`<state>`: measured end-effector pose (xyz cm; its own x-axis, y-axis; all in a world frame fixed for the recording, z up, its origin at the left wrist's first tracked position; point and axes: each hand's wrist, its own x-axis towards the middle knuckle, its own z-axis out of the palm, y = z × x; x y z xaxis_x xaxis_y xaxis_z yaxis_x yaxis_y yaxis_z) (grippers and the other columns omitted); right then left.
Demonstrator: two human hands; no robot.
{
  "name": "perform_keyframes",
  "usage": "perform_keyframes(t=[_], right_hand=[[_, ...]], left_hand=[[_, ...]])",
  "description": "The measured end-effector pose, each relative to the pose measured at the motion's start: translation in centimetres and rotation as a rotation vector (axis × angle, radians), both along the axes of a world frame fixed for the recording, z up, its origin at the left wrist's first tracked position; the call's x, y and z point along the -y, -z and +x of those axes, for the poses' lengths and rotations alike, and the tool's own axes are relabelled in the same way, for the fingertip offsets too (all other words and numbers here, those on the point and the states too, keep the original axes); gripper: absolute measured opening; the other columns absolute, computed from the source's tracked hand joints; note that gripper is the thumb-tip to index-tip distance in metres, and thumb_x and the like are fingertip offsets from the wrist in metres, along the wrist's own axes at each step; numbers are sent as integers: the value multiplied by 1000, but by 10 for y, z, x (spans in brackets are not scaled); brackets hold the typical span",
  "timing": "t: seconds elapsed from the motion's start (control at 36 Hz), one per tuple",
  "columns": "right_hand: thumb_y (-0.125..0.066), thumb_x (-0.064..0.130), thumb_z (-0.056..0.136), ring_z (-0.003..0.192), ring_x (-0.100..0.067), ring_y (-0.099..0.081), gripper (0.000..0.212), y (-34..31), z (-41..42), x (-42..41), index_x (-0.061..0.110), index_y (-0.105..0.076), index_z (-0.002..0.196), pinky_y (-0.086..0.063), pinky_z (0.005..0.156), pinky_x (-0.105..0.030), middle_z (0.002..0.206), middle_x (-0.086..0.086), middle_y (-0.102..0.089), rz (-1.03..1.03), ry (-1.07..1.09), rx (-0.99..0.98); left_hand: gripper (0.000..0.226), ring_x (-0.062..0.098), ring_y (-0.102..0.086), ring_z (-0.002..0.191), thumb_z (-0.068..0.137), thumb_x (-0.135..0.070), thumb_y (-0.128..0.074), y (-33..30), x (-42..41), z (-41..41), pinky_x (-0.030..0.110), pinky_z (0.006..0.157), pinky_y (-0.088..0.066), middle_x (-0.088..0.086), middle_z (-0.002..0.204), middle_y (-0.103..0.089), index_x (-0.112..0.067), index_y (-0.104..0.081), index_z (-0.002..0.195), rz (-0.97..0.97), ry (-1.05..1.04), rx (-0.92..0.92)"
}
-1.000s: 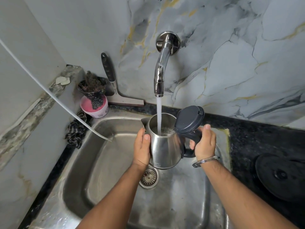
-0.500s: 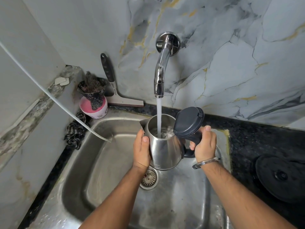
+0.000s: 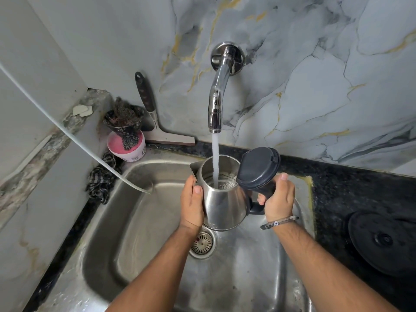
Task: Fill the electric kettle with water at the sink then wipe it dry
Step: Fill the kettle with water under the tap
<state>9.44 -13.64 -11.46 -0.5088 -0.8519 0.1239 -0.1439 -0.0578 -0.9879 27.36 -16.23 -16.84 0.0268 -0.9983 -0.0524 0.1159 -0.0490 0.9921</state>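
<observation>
I see a steel sink [image 3: 139, 221] below both hands, set into a dark speckled counter [image 3: 351, 199]. Beyond my left hand [image 3: 192, 204], in the far corner, a pink tub [image 3: 129, 148] stands with a dark cup of scrub wool [image 3: 123, 118] on top of it. A squeegee [image 3: 157, 122] leans against the marble wall just beside that tub, its blade resting on the counter. A checked cloth [image 3: 101, 179] lies bunched at the sink's edge, left of my left hand. A thin white cord or tube [image 3: 67, 131] runs slantwise from the upper left, ending over the sink, apart from my left hand. Under the hands, the round drain strainer [image 3: 202, 243] shows in the sink floor. Well to the right of my right hand [image 3: 278, 201], a black round base [image 3: 382, 242] sits on the counter.

A chrome tap [image 3: 217, 93] juts from the wall above and beyond the hands. A stream of water [image 3: 215, 158] falls from it straight into the open mouth of the electric kettle [image 3: 222, 203]. Nothing stands between tap and kettle.

The kettle hangs between my two hands, over the sink and above the drain, tilted slightly. Its dark lid [image 3: 257, 167] is flipped up on the handle side, just above my right hand. My left hand lies flat against the kettle's steel side, thumb up near the spout, steadying it. My right hand is clenched around the black handle, thumb on top near the lid hinge. A metal bangle [image 3: 279, 221] circles my right wrist.
</observation>
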Motion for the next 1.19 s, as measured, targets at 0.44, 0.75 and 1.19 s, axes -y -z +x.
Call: perform_keyframes(t=[0.44, 0.75, 1.19], right_hand=[[-22, 62, 92, 33, -31, -46, 74, -5, 9, -3, 14, -50, 43, -38, 37, -39, 34, -7, -47, -29, -5, 22], [-21, 53, 92, 32, -33, -45, 68, -9, 16, -5, 28, -53, 38, -35, 36, -40, 32, -4, -47, -38, 2, 30], [-23, 51, 91, 32, -23, -45, 64, -12, 20, -12, 30, -56, 41, -32, 31, -39, 35, 2, -49, -58, -17, 58]], left_hand=[[97, 52, -58, 124, 89, -78, -50, -7, -5, 11, 70, 104, -44, 29, 129, -64, 7, -52, 136, -43, 43, 22], [102, 38, -63, 121, 87, -79, -53, -13, -10, 17, 65, 104, -47, 31, 128, -64, 10, -51, 135, -49, 43, 20], [98, 27, -63, 121, 87, -79, -51, -14, -16, 21, 53, 106, -49, 21, 130, -66, 5, -52, 136, -74, 9, 27]])
